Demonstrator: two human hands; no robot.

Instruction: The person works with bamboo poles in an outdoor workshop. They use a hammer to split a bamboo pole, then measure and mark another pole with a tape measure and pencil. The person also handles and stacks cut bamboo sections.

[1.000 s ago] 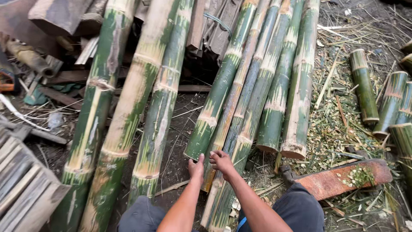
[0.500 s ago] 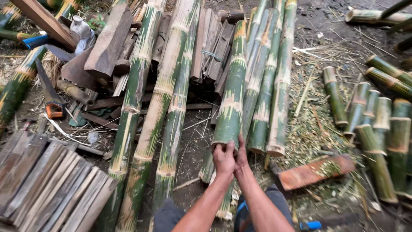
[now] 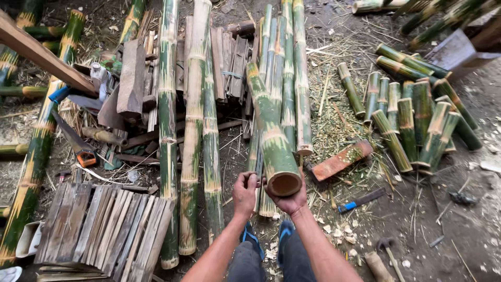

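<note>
Your right hand cups the cut end of a green bamboo pole from below; your left hand grips a thinner pole just beside it.

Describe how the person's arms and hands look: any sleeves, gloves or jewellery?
Both forearms are bare, with no sleeves in view. The left hand and the right hand wear no gloves. No watch, ring or bracelet shows. Below the arms, dark grey trousers and blue footwear are visible.
</note>
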